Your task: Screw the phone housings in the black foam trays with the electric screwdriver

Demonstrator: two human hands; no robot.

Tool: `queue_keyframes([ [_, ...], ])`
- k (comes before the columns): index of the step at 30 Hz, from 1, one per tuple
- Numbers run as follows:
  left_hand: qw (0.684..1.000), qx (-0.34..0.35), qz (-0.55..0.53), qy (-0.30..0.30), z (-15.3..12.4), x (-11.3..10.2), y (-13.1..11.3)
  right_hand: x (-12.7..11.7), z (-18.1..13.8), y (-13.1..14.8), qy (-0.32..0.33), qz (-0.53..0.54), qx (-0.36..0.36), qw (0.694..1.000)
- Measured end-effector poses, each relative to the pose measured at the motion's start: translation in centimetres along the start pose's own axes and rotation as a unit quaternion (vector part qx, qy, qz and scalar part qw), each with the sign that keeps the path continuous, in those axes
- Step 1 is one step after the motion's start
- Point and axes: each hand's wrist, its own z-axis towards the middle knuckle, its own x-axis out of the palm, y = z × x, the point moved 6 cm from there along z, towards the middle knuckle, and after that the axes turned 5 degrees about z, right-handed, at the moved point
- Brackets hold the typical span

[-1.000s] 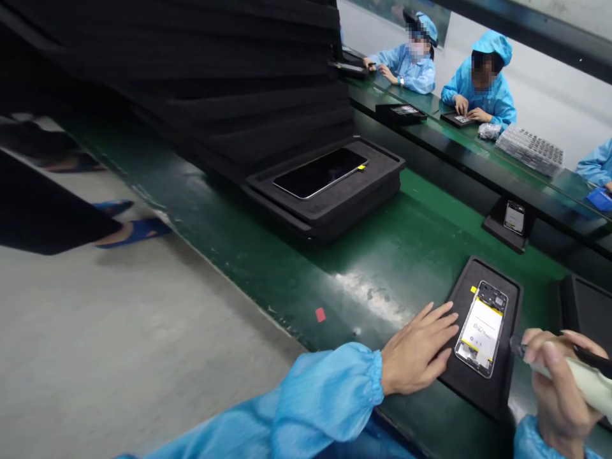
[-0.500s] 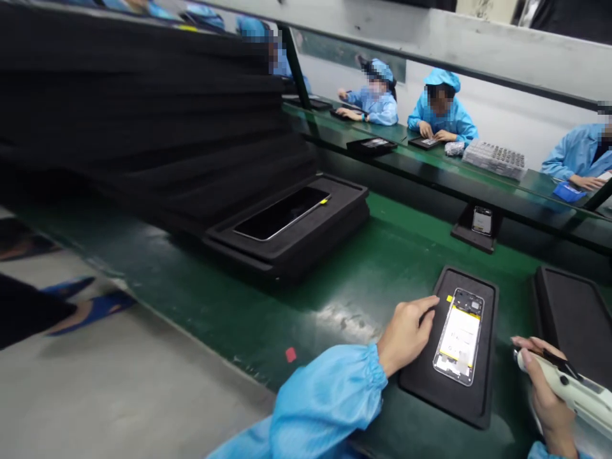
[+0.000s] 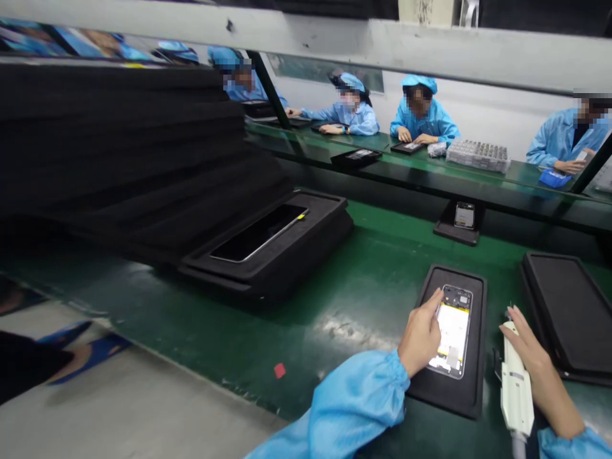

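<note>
Green belt (image 3: 363, 287) runs wide, open room left of my tray (image 3: 473, 287). The tray sits near the belt's front edge, phone (image 3: 454, 328) inside. My left hand (image 3: 423, 335) curls onto the phone's left edge, hiding it. My right hand (image 3: 535, 366) wraps the screwdriver (image 3: 515, 389), its tip cut off.

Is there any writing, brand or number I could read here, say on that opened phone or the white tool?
None can be read.
Opened phone under the left hand: dark marks on its white and yellow panel, too small and blurred.
White tool in the right hand: a small grey mark, unreadable.
Small phone farther back: blurred.
</note>
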Motion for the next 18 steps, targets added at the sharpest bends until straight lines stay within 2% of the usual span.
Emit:
queue_keyframes([
  [4, 0.998, -0.053, -0.004, 0.042, 0.8, 0.2, -0.2, -1.2, -0.2, 0.5, 0.016, -0.041, -0.008, 0.999],
  [7, 0.994, -0.059, 0.014, 0.091, 0.8, 1.7, -1.4, -1.3, 0.0, 0.6, 0.022, -0.063, 0.014, 0.998],
  [9, 0.992, -0.052, 0.034, 0.114, 0.5, 2.8, -2.0, -1.6, 0.1, 0.9, 0.003, -0.078, 0.014, 0.997],
  [14, 0.992, -0.032, 0.052, 0.108, 0.4, 3.9, -2.3, -2.3, 0.1, 1.7, -0.066, -0.099, -0.015, 0.993],
  [18, 0.994, -0.047, 0.047, 0.090, 0.6, 3.7, -2.4, -2.1, -0.2, 1.3, -0.081, -0.087, -0.010, 0.993],
])
